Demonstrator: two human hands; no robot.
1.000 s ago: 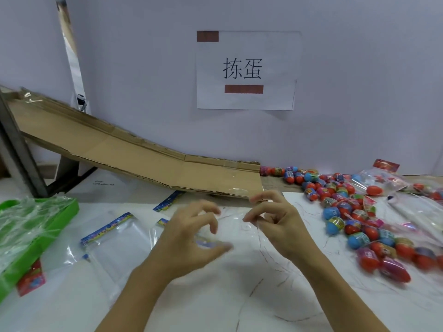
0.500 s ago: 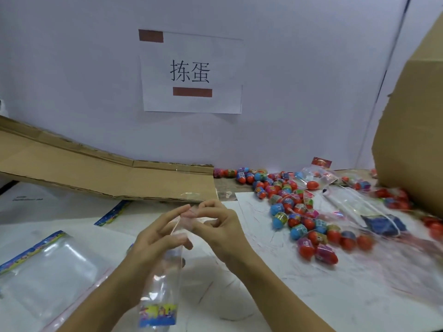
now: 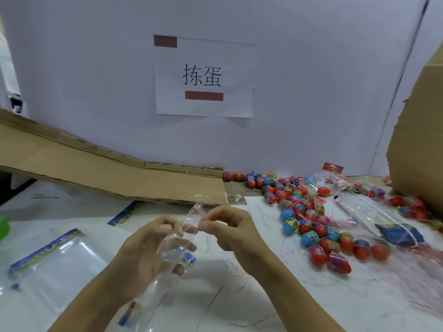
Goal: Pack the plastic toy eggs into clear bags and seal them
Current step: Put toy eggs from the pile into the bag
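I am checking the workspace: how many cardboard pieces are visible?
2: a cardboard sheet sloping along the wall at left, and a cardboard box at the right edge. Others may be hidden.

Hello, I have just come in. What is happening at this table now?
A person is packing toy eggs. Both hands hold one clear bag above the white table: the left hand grips its body, and the right hand pinches its top edge. No egg can be seen inside it. A pile of loose toy eggs lies to the right, and more empty bags lie flat on the left.
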